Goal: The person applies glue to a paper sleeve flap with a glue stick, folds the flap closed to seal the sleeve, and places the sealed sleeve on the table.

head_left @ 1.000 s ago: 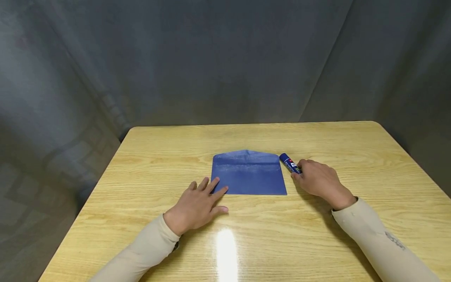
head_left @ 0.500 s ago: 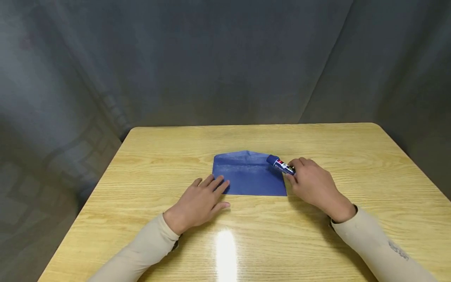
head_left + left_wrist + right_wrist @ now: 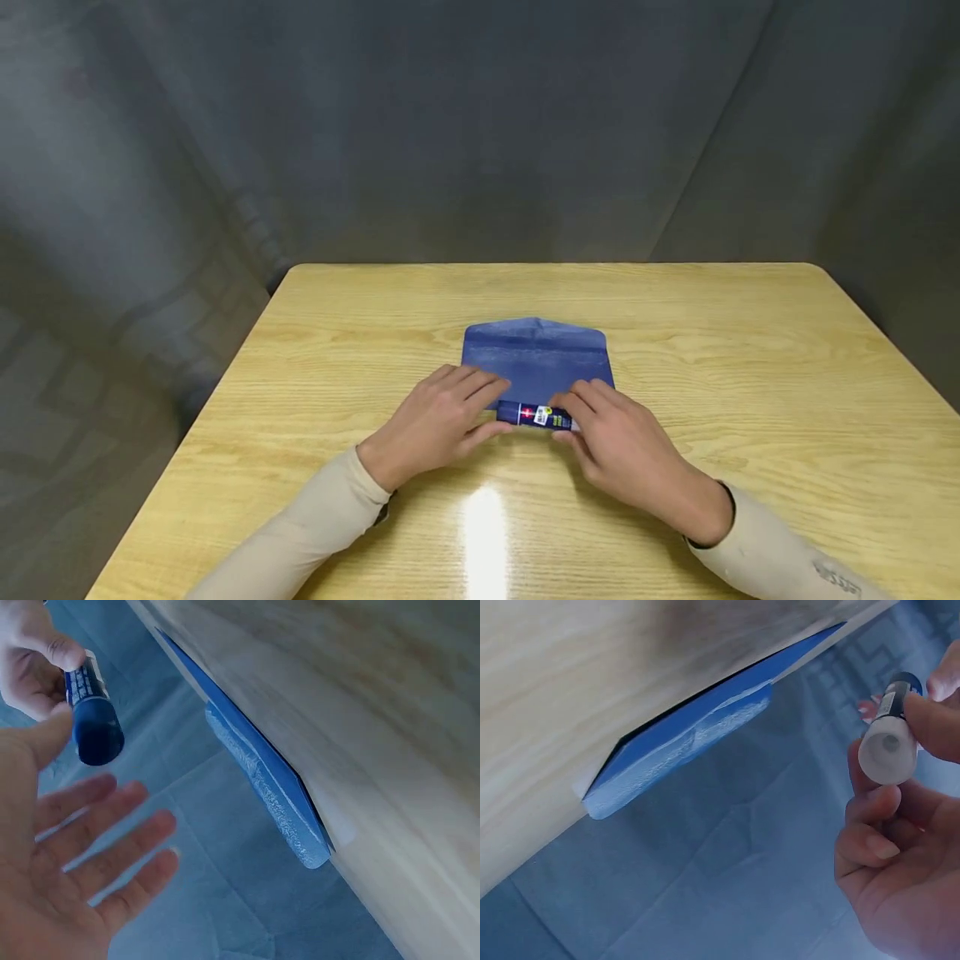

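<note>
My right hand (image 3: 626, 446) pinches a blue glue stick (image 3: 540, 415) between thumb and fingers near its white base. The stick lies level in the air, close over the near edge of a blue envelope (image 3: 536, 371), and its dark blue cap points left. Beside that cap is my left hand (image 3: 442, 417), thumb tip right at it. The left wrist view shows its fingers (image 3: 135, 844) spread and relaxed, not curled round the cap (image 3: 97, 731). The envelope lies on the table with its flap (image 3: 536, 333) unfolded away from me; whitish streaks mark the flap.
A light wood-grain table (image 3: 360, 333) with rounded far corners carries the envelope. Grey fabric curtains (image 3: 487, 142) hang behind it and at both sides. A bright light reflection (image 3: 485, 533) shows on the near tabletop.
My right hand has lifted the glue stick from beside the envelope and brought it left and nearer, turning it level. My left hand has left the envelope's corner and come to the cap.
</note>
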`<state>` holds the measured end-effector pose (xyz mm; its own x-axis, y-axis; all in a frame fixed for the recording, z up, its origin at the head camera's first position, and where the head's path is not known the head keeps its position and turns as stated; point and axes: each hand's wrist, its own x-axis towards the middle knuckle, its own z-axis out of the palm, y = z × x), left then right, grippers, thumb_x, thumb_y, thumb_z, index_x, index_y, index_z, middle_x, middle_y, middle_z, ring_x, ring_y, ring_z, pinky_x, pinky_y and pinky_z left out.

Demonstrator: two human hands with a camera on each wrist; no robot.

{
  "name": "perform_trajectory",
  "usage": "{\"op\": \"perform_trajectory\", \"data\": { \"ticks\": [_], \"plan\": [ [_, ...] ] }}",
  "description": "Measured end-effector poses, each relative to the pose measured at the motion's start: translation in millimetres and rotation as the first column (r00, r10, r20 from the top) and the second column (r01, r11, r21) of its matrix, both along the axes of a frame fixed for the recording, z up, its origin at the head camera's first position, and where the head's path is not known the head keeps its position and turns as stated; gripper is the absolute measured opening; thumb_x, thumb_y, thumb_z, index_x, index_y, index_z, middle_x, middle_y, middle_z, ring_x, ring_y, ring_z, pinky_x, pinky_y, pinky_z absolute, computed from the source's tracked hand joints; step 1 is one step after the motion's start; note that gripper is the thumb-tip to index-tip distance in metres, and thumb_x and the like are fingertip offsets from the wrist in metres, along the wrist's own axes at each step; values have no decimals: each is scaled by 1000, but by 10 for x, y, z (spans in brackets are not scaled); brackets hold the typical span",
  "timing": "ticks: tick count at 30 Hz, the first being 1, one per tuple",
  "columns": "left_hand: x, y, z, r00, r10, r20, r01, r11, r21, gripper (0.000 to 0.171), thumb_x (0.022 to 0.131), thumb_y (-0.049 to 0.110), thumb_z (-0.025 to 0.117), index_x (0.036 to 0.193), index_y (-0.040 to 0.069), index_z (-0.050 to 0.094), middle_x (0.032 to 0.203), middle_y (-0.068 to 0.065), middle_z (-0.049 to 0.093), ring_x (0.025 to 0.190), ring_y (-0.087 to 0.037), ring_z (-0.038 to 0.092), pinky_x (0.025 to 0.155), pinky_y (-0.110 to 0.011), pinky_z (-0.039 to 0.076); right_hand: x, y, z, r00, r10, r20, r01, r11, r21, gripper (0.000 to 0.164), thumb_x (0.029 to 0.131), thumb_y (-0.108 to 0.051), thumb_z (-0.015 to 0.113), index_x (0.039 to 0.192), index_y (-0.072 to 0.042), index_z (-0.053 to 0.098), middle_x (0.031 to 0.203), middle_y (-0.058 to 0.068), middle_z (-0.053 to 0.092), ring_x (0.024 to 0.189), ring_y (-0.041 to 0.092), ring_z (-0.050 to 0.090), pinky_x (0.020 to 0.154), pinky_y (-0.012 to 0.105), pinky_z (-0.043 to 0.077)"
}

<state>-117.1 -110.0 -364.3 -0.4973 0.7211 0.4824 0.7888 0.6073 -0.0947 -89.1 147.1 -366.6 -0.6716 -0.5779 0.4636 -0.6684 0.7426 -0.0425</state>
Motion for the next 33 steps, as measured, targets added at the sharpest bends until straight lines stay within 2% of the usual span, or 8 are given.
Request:
{"op": "perform_trajectory", "data": {
  "ticks": [5,12,16,19,22,27,33],
  "plan": [
    [3,13,3,997,-80,-4,80,997,16,36,91,42,71,110,12,74,103,2,73,95,-15,67,88,-30,56,38,-29,10,999,32,-35,-32,999,-5,28,86,-27,75,107,-9,68,93,-1,62,77,11,50,64,25,46],
    [14,19,0,988,-153,1,153,987,41,28,91,34,73,105,10,73,93,4,67,79,-9,58,72,-21,51,62,-42,11,997,46,-54,-47,999,-17,30,85,-25,76,108,-8,68,92,-1,62,77,11,49,63,25,45],
    [22,19,3,988,-156,0,156,987,39,28,92,33,72,105,8,74,90,3,66,75,-7,55,67,-17,49,56,-40,9,997,53,-59,-54,998,-28,29,85,-25,75,107,-7,68,92,-1,61,76,11,48,63,24,45],
    [31,17,6,988,-151,-11,151,988,28,30,91,33,73,105,7,74,91,2,65,75,-7,55,66,-16,49,47,-40,4,997,56,-62,-57,998,-25,29,95,-31,65,109,-6,69,94,0,63,77,11,49,64,24,45],
    [40,13,9,988,-154,-18,155,988,18,31,89,33,75,105,6,73,90,1,64,74,-7,55,66,-15,49,43,-40,-6,996,59,-62,-60,998,-17,32,97,-34,62,110,-6,70,96,1,64,79,12,51,65,25,46],
    [46,13,9,986,-164,-22,164,986,16,28,89,32,75,102,7,73,88,2,63,73,-7,53,65,-14,48,46,-48,-17,996,53,-66,-53,999,4,32,86,-28,74,111,-7,72,98,3,65,81,16,55,68,29,48],
    [48,21,3,981,-194,-19,194,981,15,25,90,30,74,100,7,73,86,3,63,72,-6,53,64,-14,47,70,-60,-15,999,31,-39,-30,999,35,32,86,-28,74,109,-7,72,96,3,63,81,17,52,69,29,46]
  ]
}}
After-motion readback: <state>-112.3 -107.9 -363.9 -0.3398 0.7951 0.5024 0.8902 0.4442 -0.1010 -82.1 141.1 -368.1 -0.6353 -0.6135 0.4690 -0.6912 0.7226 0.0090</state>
